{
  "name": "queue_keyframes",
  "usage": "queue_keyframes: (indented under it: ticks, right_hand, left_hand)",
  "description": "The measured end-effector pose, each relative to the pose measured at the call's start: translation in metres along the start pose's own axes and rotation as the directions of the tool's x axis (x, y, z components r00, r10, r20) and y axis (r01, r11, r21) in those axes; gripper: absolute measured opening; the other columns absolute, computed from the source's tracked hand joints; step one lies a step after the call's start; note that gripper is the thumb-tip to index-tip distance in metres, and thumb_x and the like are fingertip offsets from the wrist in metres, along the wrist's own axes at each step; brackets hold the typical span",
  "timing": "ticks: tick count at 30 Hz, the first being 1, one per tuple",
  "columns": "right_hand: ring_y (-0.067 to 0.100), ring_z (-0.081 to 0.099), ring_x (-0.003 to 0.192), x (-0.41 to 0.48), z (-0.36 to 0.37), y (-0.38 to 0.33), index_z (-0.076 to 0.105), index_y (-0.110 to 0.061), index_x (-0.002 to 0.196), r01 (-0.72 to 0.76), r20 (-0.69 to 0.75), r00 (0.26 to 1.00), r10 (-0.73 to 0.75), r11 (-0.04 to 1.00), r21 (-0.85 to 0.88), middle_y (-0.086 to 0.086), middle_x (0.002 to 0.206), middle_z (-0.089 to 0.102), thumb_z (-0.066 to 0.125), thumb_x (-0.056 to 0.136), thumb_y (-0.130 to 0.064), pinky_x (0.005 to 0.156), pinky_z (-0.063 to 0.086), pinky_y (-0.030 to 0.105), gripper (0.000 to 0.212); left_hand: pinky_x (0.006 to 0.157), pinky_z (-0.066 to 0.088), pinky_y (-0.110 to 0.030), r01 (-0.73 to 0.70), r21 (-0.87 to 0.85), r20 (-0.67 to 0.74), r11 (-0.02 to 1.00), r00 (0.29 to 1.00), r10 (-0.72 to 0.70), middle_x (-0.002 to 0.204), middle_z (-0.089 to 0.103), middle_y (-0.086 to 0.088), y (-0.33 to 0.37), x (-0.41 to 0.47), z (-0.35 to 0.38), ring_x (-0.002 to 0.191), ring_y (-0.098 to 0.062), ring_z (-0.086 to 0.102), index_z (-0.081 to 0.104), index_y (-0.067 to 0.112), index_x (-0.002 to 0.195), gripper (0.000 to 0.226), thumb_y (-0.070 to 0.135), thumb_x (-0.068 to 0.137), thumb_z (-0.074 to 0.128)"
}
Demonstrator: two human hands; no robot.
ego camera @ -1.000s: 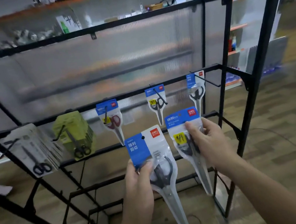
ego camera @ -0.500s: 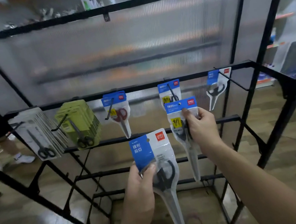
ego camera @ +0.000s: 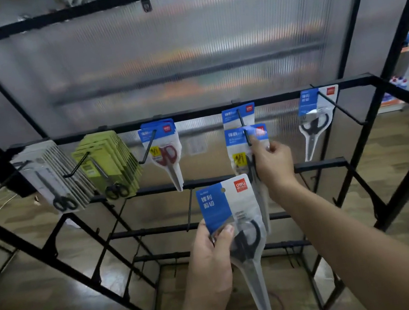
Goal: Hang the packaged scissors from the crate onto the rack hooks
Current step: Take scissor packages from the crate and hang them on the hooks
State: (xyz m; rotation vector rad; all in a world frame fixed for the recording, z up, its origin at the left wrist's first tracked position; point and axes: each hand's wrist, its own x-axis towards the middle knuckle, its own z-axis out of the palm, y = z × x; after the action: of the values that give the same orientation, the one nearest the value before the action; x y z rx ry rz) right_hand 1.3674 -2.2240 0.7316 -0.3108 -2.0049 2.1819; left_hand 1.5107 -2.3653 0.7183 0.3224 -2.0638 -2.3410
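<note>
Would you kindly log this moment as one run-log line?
right hand: threading scissors pack onto middle hook | left hand: holding large scissors pack | rack: partly stocked

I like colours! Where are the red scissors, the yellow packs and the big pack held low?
red scissors [ego camera: 168, 154], head view, red handles.
yellow packs [ego camera: 105, 161], head view, front card.
big pack [ego camera: 224, 199], head view, blue-white header card.

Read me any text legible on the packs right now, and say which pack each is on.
"锋利剪切": blue panel of the scissors pack in the left hand.
"deli": red square logo on that same pack.
Pack at the hook under the right hand: logo and print blurred.
Red-handled scissors pack and far-right pack: red logos, text unreadable.
Grey and green stacks: nothing legible.
</note>
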Motion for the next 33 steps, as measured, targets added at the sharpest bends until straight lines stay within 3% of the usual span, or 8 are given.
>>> queue_keyframes:
  ticks: [4,7,10,14,18,23,27,33]
  right_hand:
    - [0.014,0.067,0.07,0.062,0.014,-0.012,0.064,-0.015,0.082,-0.033,-0.055,0.998,0.025,0.989,-0.146,-0.001,0.076,0.069,0.061,0.099,-0.045,0.062,0.051,0.026,0.034]
    - [0.014,0.064,0.072,0.086,0.013,-0.014,0.065,-0.009,0.097,-0.057,-0.059,0.997,0.045,0.972,-0.227,0.004,0.087,0.07,0.064,0.097,-0.045,0.058,0.045,0.023,0.036]
    - [0.017,0.06,0.081,0.065,-0.006,-0.013,0.063,-0.011,0.112,-0.032,-0.05,0.999,0.017,0.949,-0.315,0.007,0.098,0.068,0.06,0.099,-0.045,0.064,0.043,0.028,0.036]
    - [0.007,0.071,0.093,0.003,-0.06,-0.004,0.065,-0.02,0.117,-0.018,0.125,0.99,0.065,0.938,-0.346,-0.003,0.104,0.073,0.064,0.098,-0.04,0.074,0.05,0.024,0.028]
    - [0.007,0.07,0.098,-0.03,-0.117,0.013,0.072,-0.02,0.114,0.028,0.093,0.995,0.022,0.86,-0.509,-0.007,0.104,0.074,0.071,0.095,-0.034,0.086,0.057,0.029,0.024]
    - [-0.008,0.064,0.095,-0.047,-0.173,0.011,0.069,-0.029,0.116,0.06,0.03,0.998,-0.052,0.832,-0.551,-0.018,0.103,0.07,0.069,0.096,-0.028,0.071,0.048,0.006,0.02]
    - [-0.005,0.068,0.091,-0.045,-0.208,0.005,0.074,-0.025,0.108,0.091,-0.007,0.994,-0.11,0.855,-0.511,-0.016,0.094,0.074,0.07,0.092,-0.024,0.08,0.057,0.019,0.016]
    - [0.003,0.072,0.087,-0.035,-0.242,0.003,0.074,-0.028,0.097,0.106,0.011,0.993,-0.116,0.863,-0.495,-0.019,0.089,0.076,0.067,0.089,-0.011,0.084,0.06,0.038,0.021]
  left_hand:
    - [0.065,0.055,-0.015,0.052,-0.013,0.039,0.999,0.998,-0.051,0.087,0.079,0.009,-0.006,0.005,0.0,0.081,-0.004,0.075,0.063,0.017,0.109,0.02,0.001,0.103,0.052]
    - [0.065,0.056,-0.016,0.061,-0.013,0.064,0.998,0.996,-0.061,0.087,0.079,0.008,-0.006,0.009,0.002,0.082,-0.006,0.075,0.063,0.016,0.11,0.019,0.002,0.103,0.052]
    - [0.069,0.056,-0.016,-0.002,0.032,0.122,0.999,0.993,-0.002,0.092,0.079,0.008,-0.001,0.012,0.008,0.086,-0.006,0.075,0.066,0.017,0.111,0.019,0.005,0.103,0.055]
    - [0.071,0.055,-0.016,-0.093,0.009,0.166,0.996,0.982,0.09,0.095,0.08,0.006,0.01,0.023,0.033,0.087,-0.007,0.075,0.071,0.018,0.111,0.021,0.006,0.101,0.058]
    - [0.075,0.06,-0.028,-0.146,0.008,0.236,0.989,0.962,0.14,0.099,0.08,0.002,0.013,0.036,0.071,0.092,-0.018,0.076,0.079,0.036,0.097,0.019,0.031,0.093,0.061]
    - [0.081,0.062,-0.036,-0.235,0.058,0.297,0.97,0.932,0.208,0.104,0.078,-0.001,0.009,0.048,0.124,0.098,-0.022,0.075,0.071,0.034,0.107,0.026,0.01,0.103,0.06]
    - [0.078,0.064,-0.041,-0.241,0.045,0.286,0.969,0.933,0.219,0.096,0.077,-0.006,0.012,0.055,0.17,0.093,-0.029,0.075,0.071,0.028,0.096,0.014,0.019,0.101,0.062]
    - [0.084,0.063,-0.05,-0.281,0.083,0.362,0.956,0.903,0.234,0.105,0.078,-0.005,0.023,0.065,0.222,0.098,-0.024,0.076,0.069,0.015,0.114,0.018,0.026,0.103,0.059]
